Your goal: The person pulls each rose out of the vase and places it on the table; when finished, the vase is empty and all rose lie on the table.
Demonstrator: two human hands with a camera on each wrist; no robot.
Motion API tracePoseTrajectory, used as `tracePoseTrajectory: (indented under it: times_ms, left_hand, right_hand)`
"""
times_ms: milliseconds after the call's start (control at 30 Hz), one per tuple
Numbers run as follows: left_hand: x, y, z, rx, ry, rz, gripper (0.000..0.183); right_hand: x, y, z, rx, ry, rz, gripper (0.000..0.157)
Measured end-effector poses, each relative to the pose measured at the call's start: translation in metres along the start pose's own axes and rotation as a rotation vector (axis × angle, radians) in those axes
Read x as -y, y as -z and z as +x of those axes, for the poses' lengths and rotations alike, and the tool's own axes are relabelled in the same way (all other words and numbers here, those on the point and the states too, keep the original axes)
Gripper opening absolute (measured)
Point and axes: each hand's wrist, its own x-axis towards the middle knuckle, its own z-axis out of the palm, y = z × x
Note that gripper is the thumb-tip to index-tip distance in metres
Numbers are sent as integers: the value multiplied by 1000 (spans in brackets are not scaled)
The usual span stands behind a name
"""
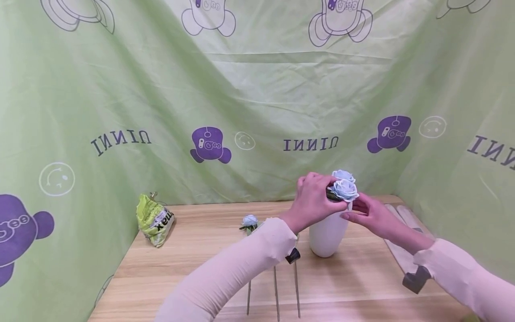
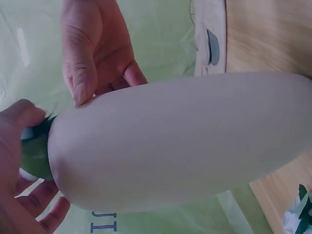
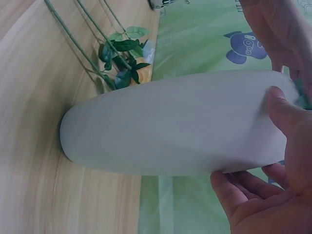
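My left hand [image 1: 311, 197] seems to pinch 2 blue roses [image 1: 344, 190] at the upright vase's [image 1: 327, 237] mouth; my right hand [image 1: 372, 215] grips its upper side.

Bright head view, dimmer wrist views
Soft shadows lie on the table [image 1: 201, 228] near the vase [image 1: 327, 237]; wrist pictures look greyish.

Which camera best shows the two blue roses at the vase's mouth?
The head view: both blue roses show there, beside the left hand and above the white vase. The left wrist view shows greenery at the vase's mouth but no clear bloom; the right wrist view, only a blurred bit of green near its edge.
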Motion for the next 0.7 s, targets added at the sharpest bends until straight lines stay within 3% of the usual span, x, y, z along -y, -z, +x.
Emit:
tracePoseTrajectory:
  times_ms: [233, 700]
  left_hand:
    - [0, 2, 0, -73, -5, -111, 59]
    - [-1, 4, 1, -66, -89, -396, 55]
  right_hand:
    - [0, 0, -1, -2, -4, -12, 65]
    - [0, -1, -2, -3, -5, 28, 66]
